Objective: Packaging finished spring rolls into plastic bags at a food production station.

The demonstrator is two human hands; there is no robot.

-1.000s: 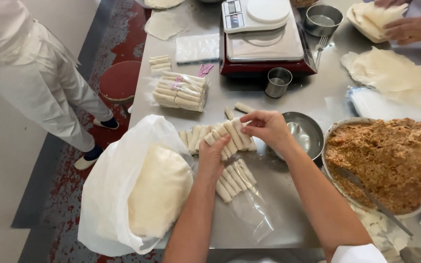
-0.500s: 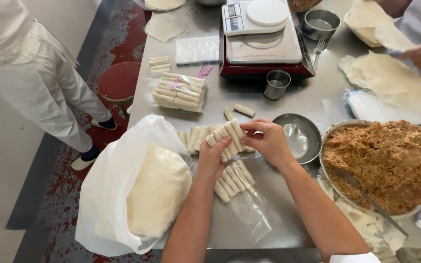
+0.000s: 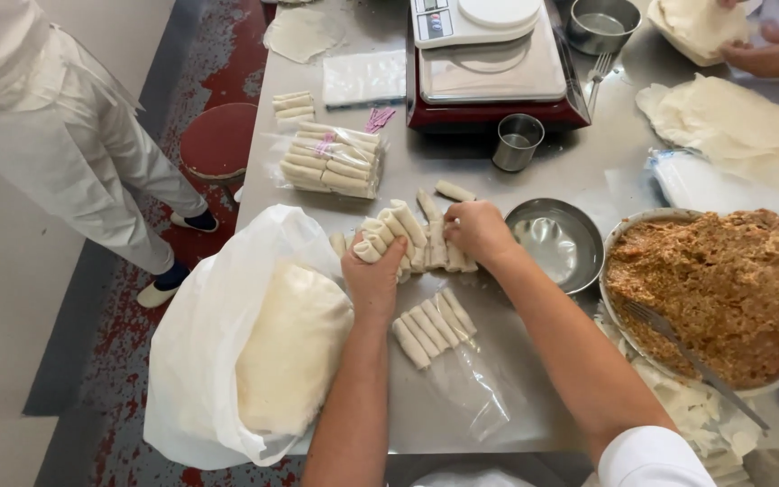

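Near the steel table's (image 3: 534, 180) left edge, both hands, left (image 3: 373, 281) and right (image 3: 475, 230), close around a row of pale rolls (image 3: 403, 236), likely soft, light and easily crushed, best gripped gently at the ends.

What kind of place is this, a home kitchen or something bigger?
Likely a small commercial food-prep kitchen. On a stainless steel table, both hands gather spring rolls; a bagged batch, a digital scale and a big bowl of filling suggest production.
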